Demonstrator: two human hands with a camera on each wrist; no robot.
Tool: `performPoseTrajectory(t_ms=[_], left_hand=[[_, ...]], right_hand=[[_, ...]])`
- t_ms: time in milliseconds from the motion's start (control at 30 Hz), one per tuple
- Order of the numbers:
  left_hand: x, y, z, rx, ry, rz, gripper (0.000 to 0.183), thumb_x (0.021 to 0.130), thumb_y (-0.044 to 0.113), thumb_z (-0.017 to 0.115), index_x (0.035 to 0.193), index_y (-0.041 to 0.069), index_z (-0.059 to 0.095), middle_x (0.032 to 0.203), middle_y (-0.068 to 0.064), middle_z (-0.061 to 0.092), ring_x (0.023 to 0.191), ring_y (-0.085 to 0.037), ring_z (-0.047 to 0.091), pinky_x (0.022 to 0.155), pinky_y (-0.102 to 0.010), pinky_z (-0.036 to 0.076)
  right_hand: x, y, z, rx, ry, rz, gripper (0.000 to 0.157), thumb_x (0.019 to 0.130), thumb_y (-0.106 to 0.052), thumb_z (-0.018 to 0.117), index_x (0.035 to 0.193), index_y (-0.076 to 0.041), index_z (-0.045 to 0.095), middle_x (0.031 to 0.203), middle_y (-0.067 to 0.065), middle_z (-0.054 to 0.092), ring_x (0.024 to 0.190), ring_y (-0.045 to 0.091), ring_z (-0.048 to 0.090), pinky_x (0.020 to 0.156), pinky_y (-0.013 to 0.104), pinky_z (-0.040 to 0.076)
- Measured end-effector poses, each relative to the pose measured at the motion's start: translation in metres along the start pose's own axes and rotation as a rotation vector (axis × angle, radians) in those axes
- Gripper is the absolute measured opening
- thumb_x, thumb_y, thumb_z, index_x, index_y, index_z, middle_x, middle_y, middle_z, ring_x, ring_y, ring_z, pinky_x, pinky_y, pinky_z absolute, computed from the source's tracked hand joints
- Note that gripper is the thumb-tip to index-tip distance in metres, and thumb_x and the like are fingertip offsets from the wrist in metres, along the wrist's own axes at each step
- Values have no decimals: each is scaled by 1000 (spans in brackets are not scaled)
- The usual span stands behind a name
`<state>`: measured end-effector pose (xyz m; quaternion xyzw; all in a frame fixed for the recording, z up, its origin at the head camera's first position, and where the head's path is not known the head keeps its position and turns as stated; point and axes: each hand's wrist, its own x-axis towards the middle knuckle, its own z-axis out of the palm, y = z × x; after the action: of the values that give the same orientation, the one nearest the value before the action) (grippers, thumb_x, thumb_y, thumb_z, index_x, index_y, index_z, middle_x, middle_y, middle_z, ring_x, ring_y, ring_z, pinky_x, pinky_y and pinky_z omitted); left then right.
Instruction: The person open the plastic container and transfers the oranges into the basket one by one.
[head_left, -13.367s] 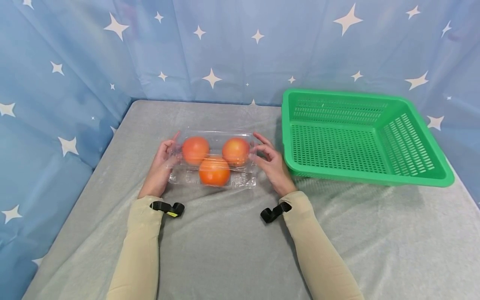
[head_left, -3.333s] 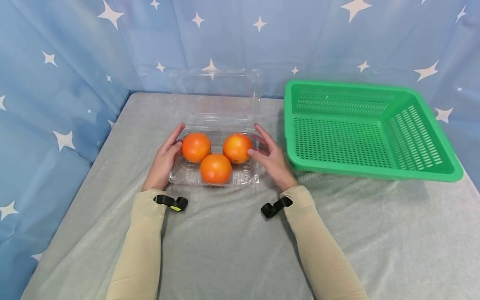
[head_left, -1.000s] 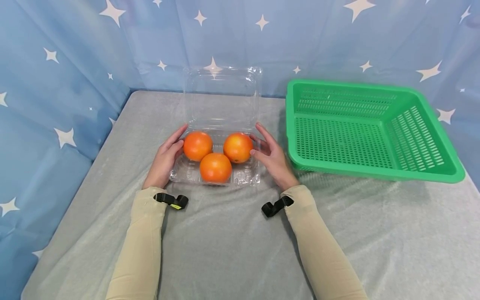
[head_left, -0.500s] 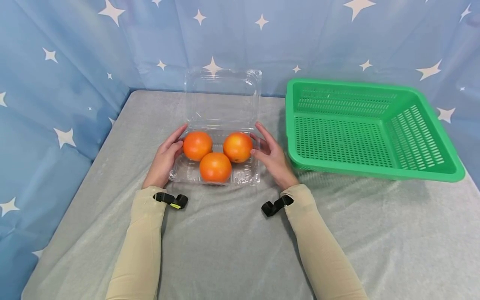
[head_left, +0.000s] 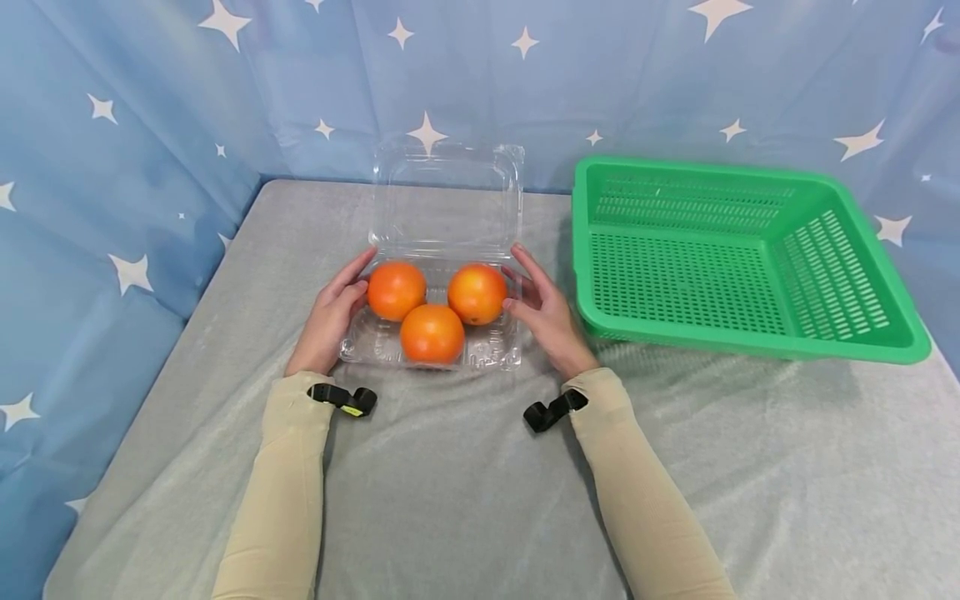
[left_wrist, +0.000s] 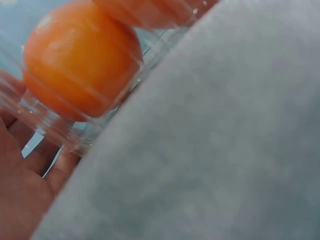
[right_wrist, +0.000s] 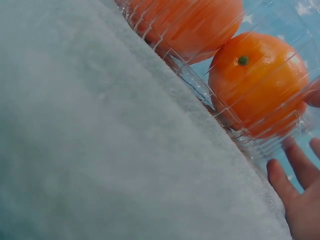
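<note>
In the head view a clear plastic clamshell box (head_left: 360,346) rests on the grey cloth, its transparent lid (head_left: 450,208) raised at the back. Three oranges sit inside: one back left (head_left: 397,291), one back right (head_left: 477,294), one in front (head_left: 432,334). My left hand (head_left: 326,321) holds the left side, thumb at the rim, fingers along the outer wall. Opposite it, my right hand (head_left: 551,325) holds the right side the same way. Through the plastic, the right wrist view shows an orange (right_wrist: 257,85) with a green stem end beside my right fingers (right_wrist: 282,180).
A green slotted plastic basket (head_left: 750,342) stands right of the box, close to my right hand. Grey cloth (head_left: 442,483) covers the table. Blue star-patterned curtain (head_left: 637,83) hangs behind and on the left.
Since the earliest frame the lid has swung up and back off the oranges, and my hands have stayed at the sides. Over the last second the lid leans slightly farther back.
</note>
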<state>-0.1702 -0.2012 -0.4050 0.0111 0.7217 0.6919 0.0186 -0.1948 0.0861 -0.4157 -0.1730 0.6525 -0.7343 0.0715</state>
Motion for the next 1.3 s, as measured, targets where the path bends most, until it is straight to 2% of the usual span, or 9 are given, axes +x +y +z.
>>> performPoseTrajectory(t_ms=[300, 533, 700, 1000, 1300], left_hand=[[-1, 3, 1, 13, 4, -8, 44, 95, 10, 36, 138, 17, 37, 141, 1, 32, 121, -15, 38, 101, -35, 30], [-1, 1, 0, 8, 6, -9, 43, 95, 12, 37, 137, 20, 38, 141, 3, 32, 122, -15, 36, 102, -37, 29], [-1, 0, 0, 13, -1, -7, 43, 95, 13, 37, 137, 21, 37, 141, 3, 32, 123, -15, 36, 102, -37, 28], [0, -1, 0, 14, -4, 0, 43, 95, 13, 38, 138, 19, 37, 141, 3, 32, 123, -15, 35, 102, -37, 28], [0, -1, 1, 25, 11, -12, 42, 95, 16, 39, 137, 22, 38, 141, 5, 32, 124, -15, 35, 103, -37, 28]], right_hand=[[0, -1, 1, -10, 2, 13, 72, 80, 13, 49, 142, -13, 24, 147, 6, 19, 127, 27, 31, 97, 32, 37], [0, -1, 1, -18, 1, 29, 72, 80, 13, 48, 142, -13, 23, 147, 5, 20, 127, 26, 32, 92, 28, 41], [-1, -2, 2, -12, 7, 38, 72, 80, 13, 47, 142, -13, 23, 145, 11, 23, 126, 27, 33, 90, 26, 41], [-1, -3, 2, -9, 9, 44, 72, 80, 13, 47, 142, -12, 22, 146, 5, 20, 127, 27, 32, 90, 28, 41], [-1, -4, 3, -10, 0, 33, 73, 79, 12, 47, 142, -14, 23, 147, 4, 17, 127, 28, 31, 89, 25, 41]])
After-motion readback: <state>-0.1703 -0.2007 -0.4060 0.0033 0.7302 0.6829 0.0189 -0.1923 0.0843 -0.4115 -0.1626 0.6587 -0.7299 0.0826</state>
